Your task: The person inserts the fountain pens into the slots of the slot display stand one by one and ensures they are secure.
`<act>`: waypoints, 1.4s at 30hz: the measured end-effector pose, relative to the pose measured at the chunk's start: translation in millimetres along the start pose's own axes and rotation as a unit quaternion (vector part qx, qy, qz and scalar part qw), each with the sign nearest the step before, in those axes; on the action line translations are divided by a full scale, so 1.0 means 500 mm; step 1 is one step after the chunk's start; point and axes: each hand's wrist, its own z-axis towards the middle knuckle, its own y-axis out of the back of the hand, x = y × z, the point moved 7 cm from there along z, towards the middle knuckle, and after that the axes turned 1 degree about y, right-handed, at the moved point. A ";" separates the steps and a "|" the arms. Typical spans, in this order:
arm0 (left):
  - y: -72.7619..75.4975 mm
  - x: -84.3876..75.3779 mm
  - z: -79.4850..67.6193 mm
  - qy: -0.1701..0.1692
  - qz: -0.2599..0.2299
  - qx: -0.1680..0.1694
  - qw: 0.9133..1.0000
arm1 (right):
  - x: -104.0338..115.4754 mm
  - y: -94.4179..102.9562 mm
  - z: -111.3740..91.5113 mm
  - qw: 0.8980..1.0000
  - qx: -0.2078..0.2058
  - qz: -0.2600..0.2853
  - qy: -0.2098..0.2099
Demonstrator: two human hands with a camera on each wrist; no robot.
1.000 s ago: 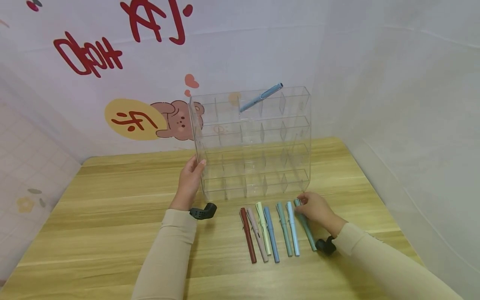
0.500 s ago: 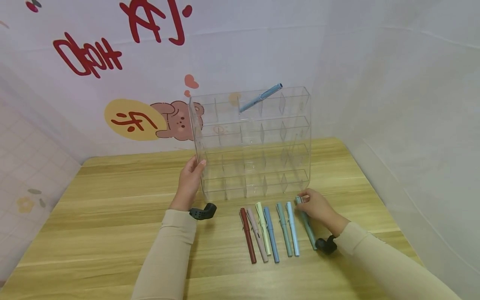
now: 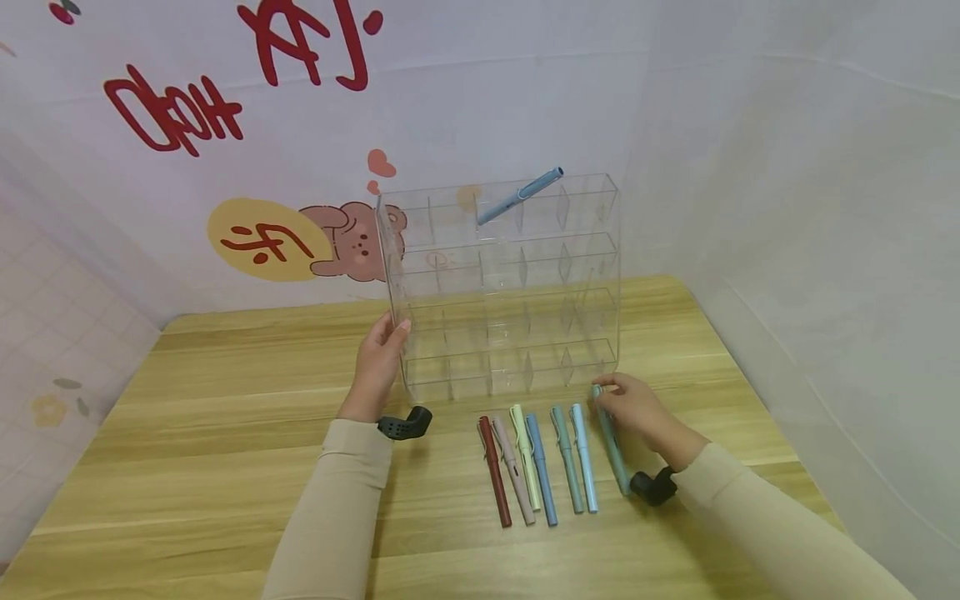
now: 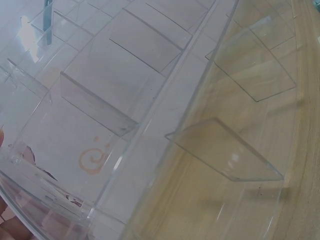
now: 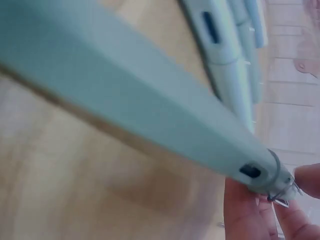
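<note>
My left hand grips the left side of a clear acrylic rack, which has stacked tiers split by dividers. In the left wrist view its divider panels fill most of the picture, with fingertips at the left edge. Low on the right, my right hand pinches a sage-green pen near its clip end. Seen close up in the right wrist view, this pen's barrel runs diagonally down to the thumb and fingers. A grey-blue pen leans slantwise in the rack's top tier.
Left of the held pen, a loose row lies on the wooden table: dark red, mauve, pale yellow-green, blue, green and light blue pens. A white printed curtain hangs behind and beside.
My right hand has moved slightly away from me, and the clip end of the sage-green pen has shifted toward the rack with it. The left hand and the rack stay put.
</note>
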 end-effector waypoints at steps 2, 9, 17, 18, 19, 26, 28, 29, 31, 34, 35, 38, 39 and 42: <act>0.001 0.000 0.000 0.000 0.000 -0.001 1.000 | 0.006 0.002 -0.003 1.000 0.006 0.009 0.001; 0.002 -0.002 -0.001 -0.003 -0.001 -0.002 1.000 | 0.022 0.012 -0.010 0.999 0.020 0.027 0.009; 0.002 -0.003 -0.002 -0.001 -0.001 -0.003 1.000 | 0.049 0.033 -0.013 0.997 -0.003 0.075 0.031; 0.002 -0.003 -0.002 -0.001 -0.001 -0.003 1.000 | 0.053 0.036 -0.014 0.996 -0.005 0.084 0.035; 0.002 -0.003 -0.003 -0.001 -0.001 -0.003 1.000 | 0.058 0.039 -0.015 0.995 -0.007 0.091 0.039; 0.003 -0.003 -0.006 -0.006 -0.002 -0.003 1.000 | 0.091 0.060 -0.022 0.988 -0.018 0.135 0.066; 0.003 -0.003 -0.007 -0.008 -0.004 -0.002 1.000 | 0.099 0.066 -0.024 0.986 -0.022 0.147 0.072; 0.003 -0.003 -0.007 -0.008 -0.004 -0.002 1.000 | 0.102 0.069 -0.025 0.985 -0.025 0.153 0.075; 0.002 -0.003 -0.007 -0.009 -0.005 -0.001 1.000 | 0.108 0.075 -0.028 0.983 -0.033 0.160 0.079; 0.002 -0.003 -0.006 -0.010 -0.008 -0.002 1.000 | 0.117 0.085 -0.031 0.981 -0.043 0.168 0.083; 0.002 -0.003 -0.006 -0.010 -0.009 -0.002 1.000 | 0.120 0.089 -0.031 0.980 -0.046 0.172 0.084; 0.002 -0.002 -0.005 -0.008 -0.009 -0.001 1.000 | 0.132 0.101 -0.035 0.975 -0.057 0.193 0.092; 0.002 -0.001 -0.005 -0.007 -0.008 -0.001 1.000 | 0.136 0.106 -0.037 0.973 -0.060 0.203 0.096; 0.001 -0.001 -0.004 -0.006 -0.007 0.001 1.000 | 0.150 0.120 -0.041 0.963 -0.070 0.240 0.105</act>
